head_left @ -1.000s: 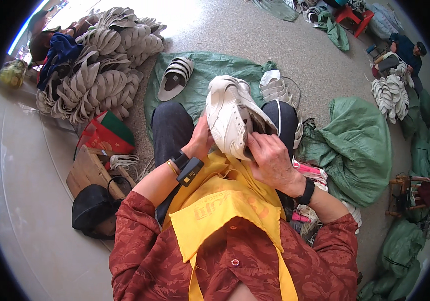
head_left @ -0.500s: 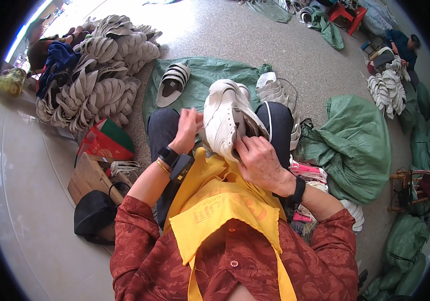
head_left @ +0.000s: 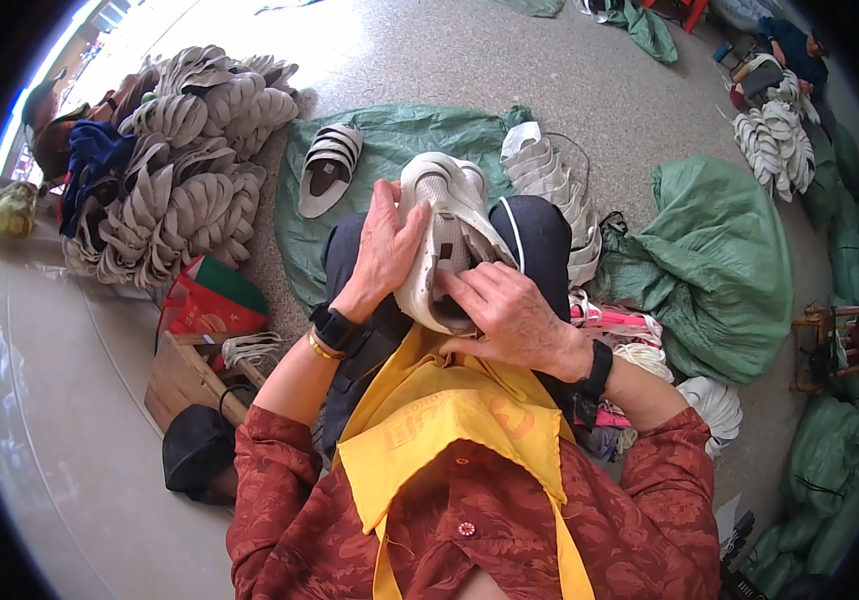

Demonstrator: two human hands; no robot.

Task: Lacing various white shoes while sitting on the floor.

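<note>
Speckled grey floor spreads out under a seated person in a red patterned shirt and a yellow apron, whose dark-trousered knees rise just beyond the hands. Both hands meet over the lap on a white shoe upper. The left hand lies with its fingers curled over the upper's left side, gripping it, a black watch and a gold bangle on that wrist. The right hand is closed on the upper's near end, thumb and forefinger pressed into its opening, a black band on the wrist. The upper stands tilted, its toe pointing away from the person.

Just left of the left hand, on the floor, sit a red and green packet, a wooden box and a black cap. Right of the right hand lies a big crumpled green sack. Beyond the hands a green sheet is spread on the floor, with a single white and black upper lying on it and a short stack of white uppers at its right edge. Farther left, a large heap of pale uppers is piled up; a smaller pile lies far off to the right.
</note>
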